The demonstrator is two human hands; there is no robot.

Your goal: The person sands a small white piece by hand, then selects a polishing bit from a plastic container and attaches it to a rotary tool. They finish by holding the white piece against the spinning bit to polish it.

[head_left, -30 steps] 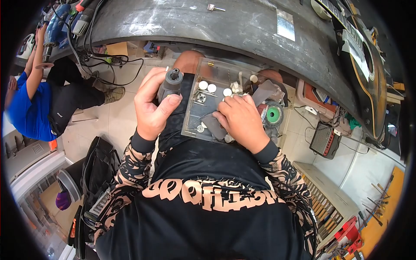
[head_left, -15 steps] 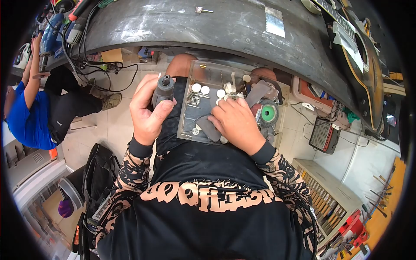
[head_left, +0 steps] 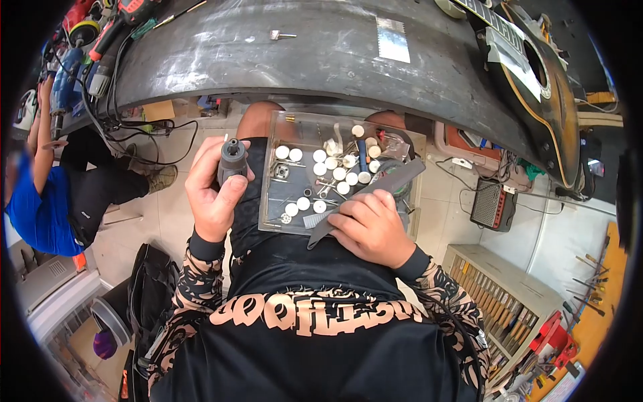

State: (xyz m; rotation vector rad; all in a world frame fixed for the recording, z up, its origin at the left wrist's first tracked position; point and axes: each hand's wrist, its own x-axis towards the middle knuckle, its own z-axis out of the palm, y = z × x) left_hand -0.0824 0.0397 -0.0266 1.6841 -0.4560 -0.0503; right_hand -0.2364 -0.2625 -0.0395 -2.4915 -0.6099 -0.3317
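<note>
My left hand (head_left: pixel 213 194) is wrapped round a dark rotary tool (head_left: pixel 232 158), whose collet end points up with no bit visible in it. My right hand (head_left: pixel 372 226) grips a grey strip that looks like sandpaper (head_left: pixel 396 179), slanting over a clear plastic case (head_left: pixel 281 193) on my lap. Several white felt discs (head_left: pixel 282 153) lie in the case among small metal bits. A dark blue cylindrical piece (head_left: pixel 362 155) stands out near the case's far right. The strip and my hand cover part of the near right contents.
On the dark workbench (head_left: pixel 321 67) lie a small metal bit (head_left: pixel 282 35) and a shiny metal plate (head_left: pixel 393 40). A guitar (head_left: pixel 552 110) rests at the right, power tools (head_left: pixel 63 87) at the left. A person in blue (head_left: pixel 37 208) works at far left; cables (head_left: pixel 151 127) hang nearby.
My right hand has taken hold of the grey strip and raised it from the contents, uncovering more white discs. My left hand keeps its grip on the rotary tool. The camera view has shifted.
</note>
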